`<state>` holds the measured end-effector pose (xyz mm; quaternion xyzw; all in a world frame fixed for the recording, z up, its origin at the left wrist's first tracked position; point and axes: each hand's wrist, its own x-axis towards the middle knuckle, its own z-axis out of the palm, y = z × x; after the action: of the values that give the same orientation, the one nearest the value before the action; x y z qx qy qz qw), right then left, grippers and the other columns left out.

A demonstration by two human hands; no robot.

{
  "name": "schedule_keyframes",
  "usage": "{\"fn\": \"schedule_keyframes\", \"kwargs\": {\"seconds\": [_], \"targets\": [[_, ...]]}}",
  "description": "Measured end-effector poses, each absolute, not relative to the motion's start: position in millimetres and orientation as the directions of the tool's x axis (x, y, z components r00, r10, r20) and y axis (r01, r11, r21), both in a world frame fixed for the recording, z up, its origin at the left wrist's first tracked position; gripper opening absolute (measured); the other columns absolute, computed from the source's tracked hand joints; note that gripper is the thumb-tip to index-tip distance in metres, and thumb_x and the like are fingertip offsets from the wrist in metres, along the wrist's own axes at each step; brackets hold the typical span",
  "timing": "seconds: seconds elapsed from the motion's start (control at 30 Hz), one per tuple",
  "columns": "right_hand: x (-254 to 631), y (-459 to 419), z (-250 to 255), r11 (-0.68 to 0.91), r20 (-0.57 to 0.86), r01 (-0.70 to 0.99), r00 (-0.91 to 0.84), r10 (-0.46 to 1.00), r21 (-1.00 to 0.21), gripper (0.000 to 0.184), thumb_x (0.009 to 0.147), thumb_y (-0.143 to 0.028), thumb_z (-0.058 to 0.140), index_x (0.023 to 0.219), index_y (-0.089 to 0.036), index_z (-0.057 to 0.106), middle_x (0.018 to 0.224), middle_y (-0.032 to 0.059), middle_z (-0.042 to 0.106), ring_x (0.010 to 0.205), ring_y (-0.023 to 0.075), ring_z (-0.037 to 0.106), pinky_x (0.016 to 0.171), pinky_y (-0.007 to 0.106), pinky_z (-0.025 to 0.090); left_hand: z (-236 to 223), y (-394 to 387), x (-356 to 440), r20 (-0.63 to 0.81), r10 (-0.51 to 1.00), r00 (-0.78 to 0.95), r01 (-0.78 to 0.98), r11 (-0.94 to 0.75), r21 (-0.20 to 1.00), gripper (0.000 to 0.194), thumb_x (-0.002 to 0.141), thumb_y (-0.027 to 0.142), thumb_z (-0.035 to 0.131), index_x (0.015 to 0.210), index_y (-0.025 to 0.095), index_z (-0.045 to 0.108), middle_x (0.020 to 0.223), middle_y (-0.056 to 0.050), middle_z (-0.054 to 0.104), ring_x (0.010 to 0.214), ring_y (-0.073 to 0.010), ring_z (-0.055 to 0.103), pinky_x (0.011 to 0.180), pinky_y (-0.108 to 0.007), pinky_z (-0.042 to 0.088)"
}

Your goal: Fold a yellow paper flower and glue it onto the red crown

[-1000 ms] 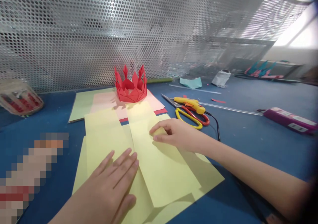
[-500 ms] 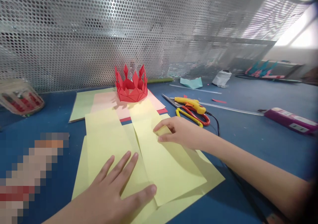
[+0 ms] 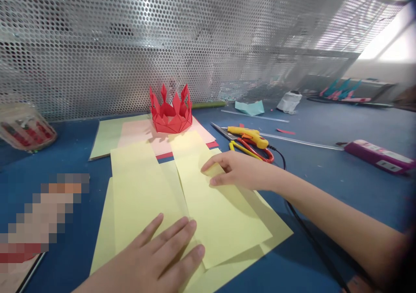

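Several pale yellow paper sheets point(image 3: 146, 189) lie overlapped on the blue table. My left hand point(image 3: 159, 258) rests flat on the near part of the sheets, fingers stretched out and pointing right. My right hand point(image 3: 240, 169) lies on the right-hand yellow strip point(image 3: 221, 215), fingers extended and pressing its upper right edge. A red folded paper crown point(image 3: 170, 111) stands upright beyond the sheets on a pink sheet point(image 3: 143, 135).
Scissors with red and yellow handles point(image 3: 251, 151) and a yellow glue gun point(image 3: 248, 136) lie right of the papers, its black cord running toward me. A purple case point(image 3: 378, 156) is at the right. A plastic container point(image 3: 24, 126) sits far left. A perforated metal screen point(image 3: 195, 37) closes the back.
My left hand slid back toward me along the sheets, and its thumb swung out and back in. The right-hand strip swung slightly to the right under my right hand.
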<state>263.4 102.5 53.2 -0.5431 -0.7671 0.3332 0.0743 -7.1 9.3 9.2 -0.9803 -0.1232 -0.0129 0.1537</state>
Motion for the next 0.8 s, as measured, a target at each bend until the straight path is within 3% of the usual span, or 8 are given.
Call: {"fn": "schedule_keyframes", "kwargs": {"seconds": [0.23, 0.43, 0.67, 0.8], "targets": [[264, 105, 53, 0.180, -0.257, 0.795, -0.387, 0.886, -0.580, 0.041, 0.077, -0.038, 0.074, 0.115, -0.022, 0.072, 0.064, -0.0058, 0.040, 0.054, 0.0110, 0.037, 0.051, 0.024, 0.026, 8, 9, -11, 0.061, 0.265, 0.962, 0.271, -0.927, -0.258, 0.056, 0.097, 0.027, 0.054, 0.151, 0.027, 0.040, 0.147, -0.016, 0.056, 0.137, -0.0285, 0.052, 0.100, -0.045, 0.053], [264, 104, 54, 0.173, -0.250, 0.811, -0.364, 0.897, -0.559, 0.041, 0.076, -0.038, 0.075, 0.114, -0.022, 0.073, 0.063, -0.0062, 0.038, 0.053, 0.0104, 0.034, 0.052, 0.025, 0.025, 11, 10, -14, 0.066, 0.297, 0.952, 0.305, -0.933, -0.194, 0.049, 0.104, 0.042, 0.037, 0.151, 0.030, 0.037, 0.155, -0.010, 0.048, 0.142, -0.0236, 0.044, 0.105, -0.042, 0.049], [263, 103, 53, 0.160, -0.248, 0.816, -0.347, 0.905, -0.556, 0.040, 0.075, -0.036, 0.075, 0.112, -0.022, 0.072, 0.062, -0.0063, 0.040, 0.053, 0.0107, 0.034, 0.052, 0.025, 0.025, -2, 3, -13, 0.144, 0.403, 0.904, 0.413, -0.909, -0.048, 0.046, 0.107, 0.041, 0.021, 0.147, 0.035, 0.041, 0.159, 0.002, 0.042, 0.147, -0.0162, 0.035, 0.120, -0.039, 0.028], [262, 103, 53, 0.142, -0.252, 0.821, -0.327, 0.911, -0.553, 0.038, 0.076, -0.034, 0.075, 0.111, -0.020, 0.072, 0.062, -0.0062, 0.041, 0.052, 0.0108, 0.035, 0.051, 0.025, 0.024, -7, -1, -11, 0.165, 0.423, 0.891, 0.427, -0.904, 0.014, 0.048, 0.107, 0.042, 0.015, 0.145, 0.036, 0.043, 0.158, 0.001, 0.043, 0.149, -0.0153, 0.032, 0.123, -0.041, 0.018]]}}
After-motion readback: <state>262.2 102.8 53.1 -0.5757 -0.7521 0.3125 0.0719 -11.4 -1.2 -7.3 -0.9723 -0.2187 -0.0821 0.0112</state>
